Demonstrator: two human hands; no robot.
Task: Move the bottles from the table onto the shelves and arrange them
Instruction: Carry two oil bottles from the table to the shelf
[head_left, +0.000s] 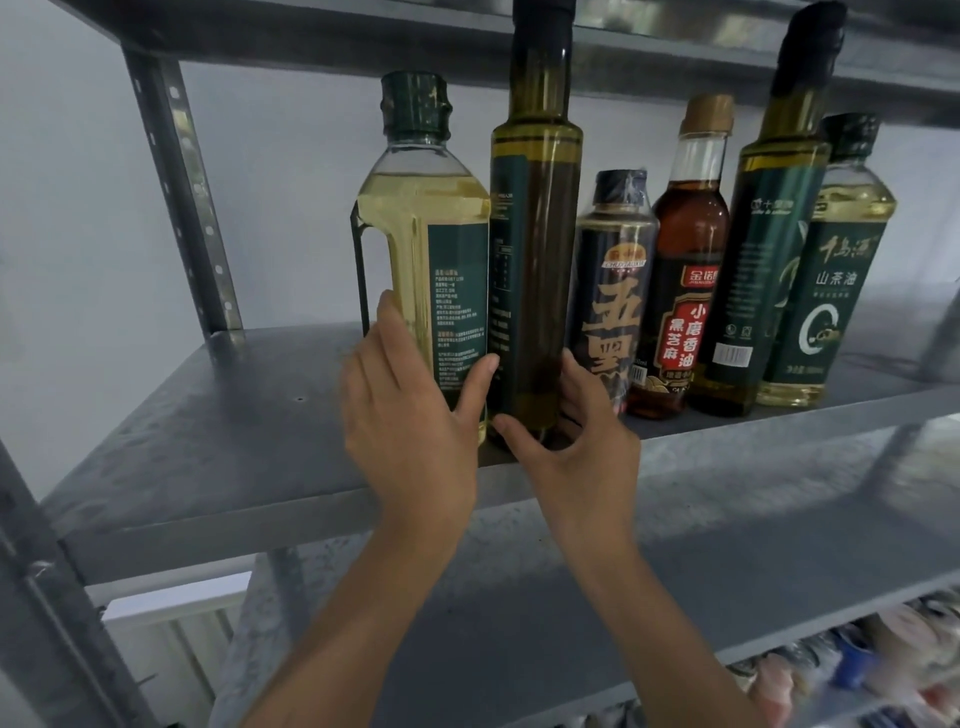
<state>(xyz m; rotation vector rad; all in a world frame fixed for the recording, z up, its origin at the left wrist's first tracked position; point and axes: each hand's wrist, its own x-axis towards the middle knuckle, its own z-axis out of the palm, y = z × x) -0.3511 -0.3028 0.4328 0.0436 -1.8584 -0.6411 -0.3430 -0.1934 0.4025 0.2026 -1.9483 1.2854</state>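
Several bottles stand in a row on a grey metal shelf (208, 426). My left hand (410, 415) grips the lower part of a pale yellow oil bottle (415, 244) with a green cap, at the row's left end. My right hand (566, 441) holds the base of a tall dark olive oil bottle (535, 249) right beside it, thumb in front and fingers behind. To the right stand a short black-labelled bottle (615, 291), a brown sesame oil bottle (685, 270), another tall olive oil bottle (769, 249) and a second yellow oil bottle (831, 280).
The shelf's left half is bare metal, bounded by a perforated upright post (182, 197). Another shelf (675, 57) runs close above the tall bottles' caps. A lower shelf (675, 597) lies below, with blurred colourful packages (883, 660) underneath at the lower right.
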